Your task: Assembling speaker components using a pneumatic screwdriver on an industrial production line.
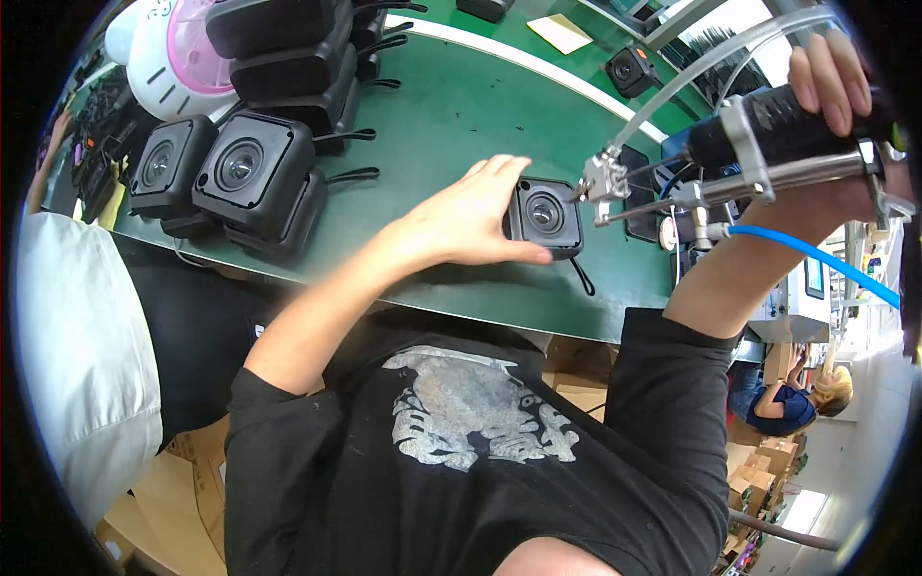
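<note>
Black speaker housings (252,168) stacked at worktop (451,115) left; pink-white helmet-shaped object (182,53) behind; yellow note (560,33) at far edge; cardboard boxes (182,509) below.

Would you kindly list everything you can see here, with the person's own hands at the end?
small speaker housing: one, black, on the green mat under the left hand
stacked speaker housings: several, black, far left of the mat, some with cords
green mat: one, covers the bench
pneumatic tool: one, black and silver, its tip beside the small housing
clear hose: one, runs from the tool tip up to the right
blue hose: one, leaves the tool to the right
pink and white fan: one, top left
yellow paper: one, far edge of the bench
cardboard boxes: several, brown, below the bench
left hand: rests on the small housing
right hand: grips the tool
</note>
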`<act>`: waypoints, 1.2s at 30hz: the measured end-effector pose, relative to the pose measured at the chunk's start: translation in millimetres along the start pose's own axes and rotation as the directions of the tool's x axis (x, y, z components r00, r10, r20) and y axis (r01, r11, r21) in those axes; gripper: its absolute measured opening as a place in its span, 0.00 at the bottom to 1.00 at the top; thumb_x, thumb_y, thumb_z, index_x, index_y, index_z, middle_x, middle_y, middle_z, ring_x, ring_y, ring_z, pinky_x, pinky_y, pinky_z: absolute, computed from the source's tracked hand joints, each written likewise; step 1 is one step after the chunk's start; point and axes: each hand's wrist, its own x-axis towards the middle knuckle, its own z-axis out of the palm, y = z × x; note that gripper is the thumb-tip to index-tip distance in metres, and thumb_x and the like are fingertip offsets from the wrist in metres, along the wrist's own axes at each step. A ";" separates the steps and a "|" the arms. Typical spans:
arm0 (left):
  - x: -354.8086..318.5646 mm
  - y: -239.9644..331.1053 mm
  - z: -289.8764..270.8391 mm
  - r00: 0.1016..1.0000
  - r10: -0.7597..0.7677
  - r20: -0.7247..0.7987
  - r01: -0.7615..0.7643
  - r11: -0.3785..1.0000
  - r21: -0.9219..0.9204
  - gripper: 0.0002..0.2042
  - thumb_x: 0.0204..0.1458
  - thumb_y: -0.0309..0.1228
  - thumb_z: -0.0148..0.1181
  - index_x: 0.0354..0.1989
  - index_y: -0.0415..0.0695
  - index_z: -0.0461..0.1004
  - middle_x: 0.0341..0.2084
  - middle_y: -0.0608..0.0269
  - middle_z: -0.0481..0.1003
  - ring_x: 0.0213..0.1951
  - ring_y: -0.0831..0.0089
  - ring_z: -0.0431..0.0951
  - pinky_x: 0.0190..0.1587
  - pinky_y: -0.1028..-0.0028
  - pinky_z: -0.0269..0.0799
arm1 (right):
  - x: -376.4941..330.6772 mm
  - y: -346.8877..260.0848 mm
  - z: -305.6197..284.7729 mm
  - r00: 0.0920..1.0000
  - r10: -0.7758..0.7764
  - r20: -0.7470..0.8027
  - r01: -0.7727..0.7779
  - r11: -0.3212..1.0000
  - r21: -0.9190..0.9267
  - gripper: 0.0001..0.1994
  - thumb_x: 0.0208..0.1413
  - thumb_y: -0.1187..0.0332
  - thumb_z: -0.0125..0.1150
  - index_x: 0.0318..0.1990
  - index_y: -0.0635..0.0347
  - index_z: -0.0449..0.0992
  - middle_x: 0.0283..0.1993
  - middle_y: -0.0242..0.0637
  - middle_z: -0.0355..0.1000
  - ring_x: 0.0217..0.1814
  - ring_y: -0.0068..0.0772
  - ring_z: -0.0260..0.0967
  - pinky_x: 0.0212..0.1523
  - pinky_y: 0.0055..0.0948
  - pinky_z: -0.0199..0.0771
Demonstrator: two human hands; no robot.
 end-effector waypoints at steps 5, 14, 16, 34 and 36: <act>-5.4 -5.8 4.7 1.000 0.012 -0.017 -0.012 1.000 0.009 0.49 0.40 0.52 0.75 0.62 0.28 0.58 0.59 0.37 0.64 0.62 0.45 0.65 0.65 0.59 0.62 | -1.3 19.3 -6.5 0.999 0.010 -0.041 -0.006 0.996 0.088 0.33 0.31 0.54 0.73 0.43 0.59 0.63 0.34 0.29 0.63 0.32 0.23 0.66 0.41 0.25 0.62; -9.2 -7.3 8.7 0.998 -0.001 -0.057 0.001 1.000 -0.003 0.47 0.40 0.47 0.76 0.62 0.28 0.58 0.59 0.38 0.64 0.62 0.47 0.65 0.64 0.61 0.63 | 0.9 53.2 34.7 0.960 0.033 -0.279 0.017 0.985 0.174 0.25 0.50 0.48 0.59 0.43 0.62 0.65 0.32 0.33 0.64 0.29 0.26 0.64 0.38 0.29 0.62; -8.5 -7.7 10.5 0.998 0.016 -0.063 -0.016 1.000 0.001 0.48 0.40 0.48 0.76 0.63 0.29 0.58 0.59 0.38 0.64 0.62 0.46 0.65 0.63 0.61 0.64 | -2.1 63.9 38.7 0.953 0.046 -0.299 0.010 0.983 0.183 0.25 0.53 0.47 0.57 0.43 0.63 0.66 0.32 0.33 0.64 0.28 0.27 0.64 0.37 0.30 0.62; -4.3 -6.2 4.5 0.998 -0.050 0.038 0.047 0.995 0.092 0.50 0.39 0.51 0.75 0.64 0.29 0.57 0.61 0.37 0.63 0.64 0.46 0.63 0.66 0.60 0.62 | -21.6 3.5 17.1 0.982 -0.131 -0.139 0.148 0.981 0.123 0.30 0.34 0.55 0.79 0.39 0.55 0.64 0.32 0.26 0.63 0.31 0.19 0.66 0.40 0.23 0.61; -4.1 -9.1 8.6 1.000 -0.011 0.013 0.010 0.994 0.108 0.51 0.38 0.54 0.74 0.62 0.28 0.57 0.58 0.37 0.65 0.62 0.46 0.65 0.64 0.60 0.64 | -26.9 2.7 27.4 0.979 -0.153 -0.133 0.170 0.976 0.135 0.32 0.32 0.56 0.81 0.40 0.54 0.63 0.31 0.25 0.62 0.31 0.16 0.67 0.41 0.20 0.61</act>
